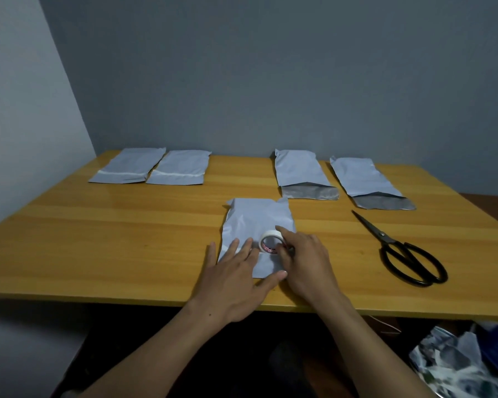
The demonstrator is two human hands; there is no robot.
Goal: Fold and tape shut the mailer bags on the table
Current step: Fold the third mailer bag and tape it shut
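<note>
Pressing mailer bag (pixel 256 216) flat on surface (pixel 127 239), tape roll (pixel 268 234) held.
I see left grip (pixel 233 282) flat, fingers straight, on the bag; right grip (pixel 305 262) curled round tape roll, bag beneath both.

A plain, makeshift packing spot — likely a room at home, though that is not certain. A yellow wooden table (pixel 127 239) sits in a corner of bare grey-blue walls (pixel 270 67), with grey mailer bags (pixel 181 168), black scissors (pixel 381 234) and a tape roll (pixel 268 233) on it.
</note>
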